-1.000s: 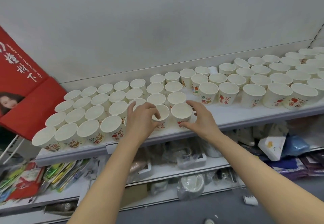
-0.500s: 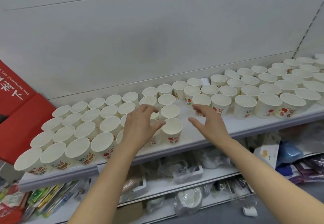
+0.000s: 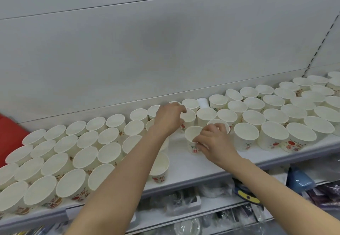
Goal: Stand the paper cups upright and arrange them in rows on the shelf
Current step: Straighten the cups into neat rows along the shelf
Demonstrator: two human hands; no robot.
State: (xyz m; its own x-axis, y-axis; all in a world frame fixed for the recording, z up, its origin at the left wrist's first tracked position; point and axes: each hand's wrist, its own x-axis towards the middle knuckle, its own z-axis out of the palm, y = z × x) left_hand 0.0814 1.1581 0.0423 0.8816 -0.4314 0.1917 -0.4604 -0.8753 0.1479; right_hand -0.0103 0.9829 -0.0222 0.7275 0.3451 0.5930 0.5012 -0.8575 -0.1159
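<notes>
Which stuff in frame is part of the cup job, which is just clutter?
Job:
- paper cups standing open end up on the shelf
- front cup, pinched by the right hand
- mid-row cup, touched by the left hand
- upside-down cup in the back row

Clutter:
- red poster
- blue bag and packaged goods on the lower shelves

Even, diffuse light falls from above, bright without harsh glare. A faint grey shadow smudges the pale back wall panel (image 3: 165,38) at centre. The white paper cups (image 3: 88,154) cast only soft shadows on the white shelf (image 3: 193,166). Wide-angle distortion bends the shelf edge and stretches the cups near the left and right borders. Detail is slightly soft throughout, and the dimmer lower shelf clutter (image 3: 184,201) looks blurred.
</notes>
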